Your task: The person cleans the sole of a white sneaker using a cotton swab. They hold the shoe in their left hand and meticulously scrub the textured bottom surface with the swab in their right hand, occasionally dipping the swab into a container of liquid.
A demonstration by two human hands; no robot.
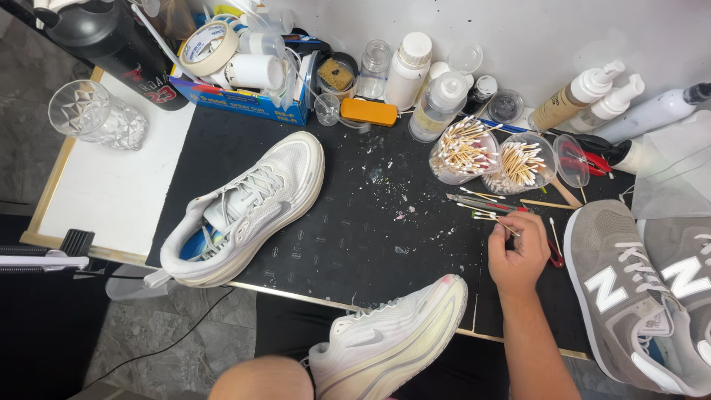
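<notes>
Your right hand [516, 261] fingers pinch a cotton swab [508, 227], its axis pointing up-left toward the blue box [241, 100] at the table's [355, 222] rear; your left hand is out of view.

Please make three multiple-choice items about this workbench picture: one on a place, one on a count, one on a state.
1. Where does the white shoe on the black mat lie?
A. left of the right hand
B. behind the bottles
C. inside the blue box

2. How many clear cups of cotton swabs stand on the mat?
A. one
B. two
C. four

3. What is the right hand doing?
A. resting flat
B. pinching a cotton swab
C. gripping a bottle

Answers: 1 A, the shoe lies far left; 2 B, two side by side; 3 B, fingers closed on the stick.
</notes>
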